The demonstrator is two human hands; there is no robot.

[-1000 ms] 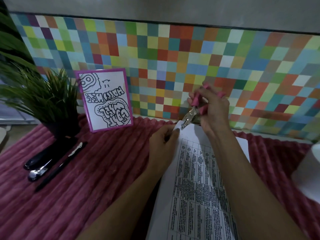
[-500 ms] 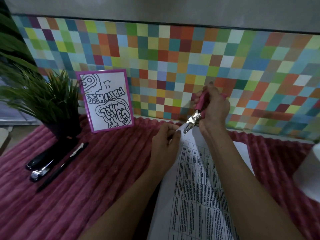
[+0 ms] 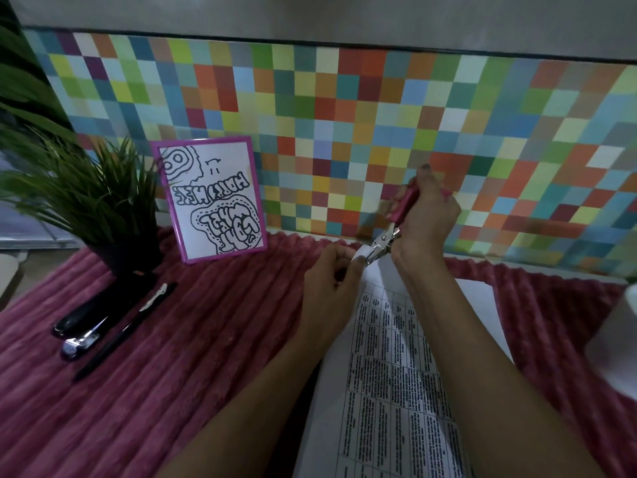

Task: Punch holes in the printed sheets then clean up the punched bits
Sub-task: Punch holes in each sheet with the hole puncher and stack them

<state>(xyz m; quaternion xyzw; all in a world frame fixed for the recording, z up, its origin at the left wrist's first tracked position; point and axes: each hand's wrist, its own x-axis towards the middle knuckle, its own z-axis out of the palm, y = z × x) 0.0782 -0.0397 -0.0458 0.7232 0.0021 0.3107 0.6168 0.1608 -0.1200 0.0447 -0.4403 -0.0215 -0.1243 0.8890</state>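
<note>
Right hand [image 3: 427, 219] grips the punch [image 3: 393, 225], fingers wrapped round its pink handles, which sit close together. The metal head is on the sheet's [image 3: 389, 374] top corner. Left hand [image 3: 331, 281] pinches that corner just beside the head, fingers curled. The sheet lies over the pink cloth [image 3: 172, 374]. Black pot [image 3: 127, 260], left, holds a green plant [image 3: 86, 198] — stapler [image 3: 82, 319] and pen [image 3: 127, 329] lie just before it.

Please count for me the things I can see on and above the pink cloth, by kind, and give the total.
Desk tools: 3 (hole punch, stapler, pen)
Decorations: 2 (potted plant, framed drawing)
Paper: 1 stack of printed sheets
Unclear: 1 white object, cut off at the right edge
Total: 7
</note>
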